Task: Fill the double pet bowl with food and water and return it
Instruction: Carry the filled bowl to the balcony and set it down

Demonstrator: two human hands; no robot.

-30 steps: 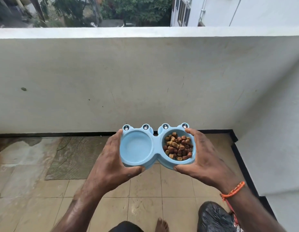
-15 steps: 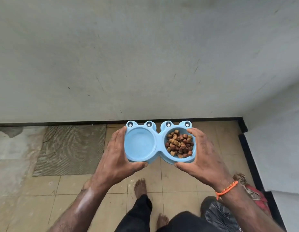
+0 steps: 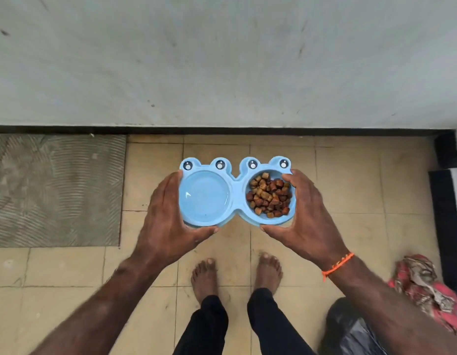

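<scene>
I hold a light blue double pet bowl [image 3: 236, 187] with frog-like eyes level above the tiled floor, in front of my bare feet. Its left well holds clear water [image 3: 205, 194]. Brown kibble [image 3: 269, 197] fills the right well. My left hand [image 3: 168, 216] grips the left end, thumb under the near rim. My right hand [image 3: 306, 213], with an orange thread at the wrist, grips the right end.
A white wall [image 3: 222, 60] with a black skirting runs across ahead. A grey ribbed mat [image 3: 55, 190] lies on the floor at left. A black plastic bag [image 3: 350, 329] and a red patterned cloth [image 3: 427, 285] lie at lower right. Beige tiles [image 3: 350, 180] surround the bowl.
My view has tipped down from the parapet to the floor. The bowl has come lower and nearer the floor, still held in both hands; both feet now show.
</scene>
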